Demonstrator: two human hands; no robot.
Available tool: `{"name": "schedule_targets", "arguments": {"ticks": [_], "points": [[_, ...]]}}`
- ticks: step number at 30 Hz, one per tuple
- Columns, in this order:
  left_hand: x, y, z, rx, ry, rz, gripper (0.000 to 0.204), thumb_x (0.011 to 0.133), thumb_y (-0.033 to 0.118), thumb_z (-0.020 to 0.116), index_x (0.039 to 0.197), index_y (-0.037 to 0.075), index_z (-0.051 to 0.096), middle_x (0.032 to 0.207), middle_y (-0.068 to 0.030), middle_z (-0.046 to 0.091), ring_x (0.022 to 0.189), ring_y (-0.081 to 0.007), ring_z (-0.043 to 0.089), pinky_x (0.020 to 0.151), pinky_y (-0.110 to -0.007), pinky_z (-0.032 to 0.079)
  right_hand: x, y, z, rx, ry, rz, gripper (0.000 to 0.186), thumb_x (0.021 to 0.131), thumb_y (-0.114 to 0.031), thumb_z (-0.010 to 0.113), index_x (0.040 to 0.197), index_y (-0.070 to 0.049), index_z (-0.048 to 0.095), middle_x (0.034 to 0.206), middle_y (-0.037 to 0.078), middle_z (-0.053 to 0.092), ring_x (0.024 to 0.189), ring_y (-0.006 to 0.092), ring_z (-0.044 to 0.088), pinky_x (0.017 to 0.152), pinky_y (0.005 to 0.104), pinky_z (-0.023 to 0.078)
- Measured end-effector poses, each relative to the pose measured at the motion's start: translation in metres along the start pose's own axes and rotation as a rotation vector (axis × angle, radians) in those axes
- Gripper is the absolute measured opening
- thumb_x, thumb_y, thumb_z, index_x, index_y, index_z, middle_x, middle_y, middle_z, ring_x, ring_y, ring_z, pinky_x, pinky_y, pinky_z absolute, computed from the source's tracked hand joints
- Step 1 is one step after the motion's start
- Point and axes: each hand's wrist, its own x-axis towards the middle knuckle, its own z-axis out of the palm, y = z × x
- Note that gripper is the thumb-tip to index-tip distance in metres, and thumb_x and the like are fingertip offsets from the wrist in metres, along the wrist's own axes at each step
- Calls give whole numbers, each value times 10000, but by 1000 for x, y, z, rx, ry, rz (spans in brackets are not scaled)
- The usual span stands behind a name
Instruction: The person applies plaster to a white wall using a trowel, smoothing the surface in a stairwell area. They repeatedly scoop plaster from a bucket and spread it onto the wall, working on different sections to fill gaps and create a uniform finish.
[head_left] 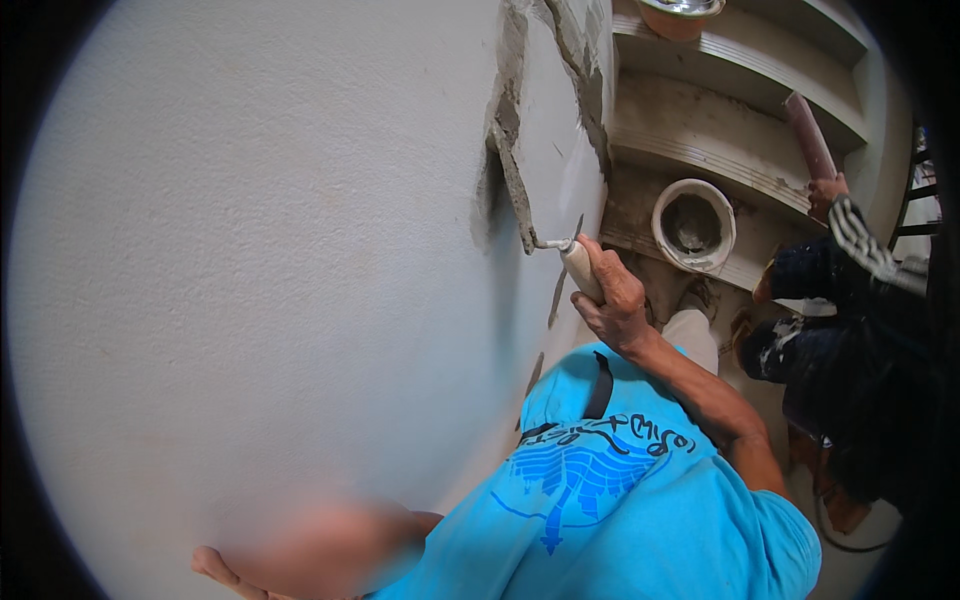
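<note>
In my right hand is a trowel, my fingers wrapped round its pale handle. Its narrow blade, coated in grey mortar, points up along the wall's corner, beside a rough patch of grey mortar. Whether the blade presses on the wall I cannot tell. At the lower left, my left hand is against or close to the pale wall. Much of that hand and forearm is blurred; the fingers that show are stretched out, and I see nothing in them.
A round bucket of grey mortar stands on the steps to the right. Higher up sits an orange basin. At the right, a co-worker in dark clothes crouches, one hand holding a long pinkish board. A dark cable lies below.
</note>
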Motion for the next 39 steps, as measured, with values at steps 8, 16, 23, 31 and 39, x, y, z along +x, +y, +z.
{"name": "schedule_targets", "arguments": {"ticks": [8, 16, 23, 31, 39], "points": [[2, -3, 4, -11, -4, 41, 272, 939, 149, 583, 1116, -5, 719, 1264, -261, 664, 1288, -472, 562, 1123, -734, 295, -21, 6, 6, -159, 14, -123, 863, 588, 63, 764, 1413, -36, 532, 935, 138, 637, 779, 302, 666, 626, 381, 562], [-10, -15, -5, -71, 20, -5, 261, 957, 150, 558, 1082, 7, 738, 1236, -250, 682, 1289, -489, 554, 1085, -759, 323, -40, 11, -21, -55, -135, -105, 871, 584, 47, 763, 1420, -42, 532, 980, 144, 659, 785, 286, 669, 644, 383, 571], [-1, -1, 6, -51, 22, 70, 257, 954, 151, 560, 1051, -4, 741, 1227, -246, 684, 1279, -486, 565, 1078, -745, 351, -15, 6, -22, -24, -47, -39, 872, 581, 41, 781, 1415, -70, 548, 937, 134, 646, 767, 290, 663, 663, 399, 566], [-3, 0, 5, 17, 40, 44, 257, 955, 150, 561, 1054, -5, 741, 1235, -243, 681, 1285, -484, 561, 1071, -743, 360, -23, 7, -12, -85, -64, -152, 858, 598, 47, 777, 1418, -65, 548, 929, 118, 645, 775, 279, 666, 623, 380, 560], [-3, 0, 7, 53, 36, 29, 257, 957, 149, 562, 1057, -6, 740, 1242, -240, 678, 1291, -482, 556, 1065, -740, 370, -45, 14, -30, -67, -170, -100, 813, 610, 16, 795, 1386, -84, 574, 987, 121, 653, 800, 288, 674, 627, 387, 559]]}}
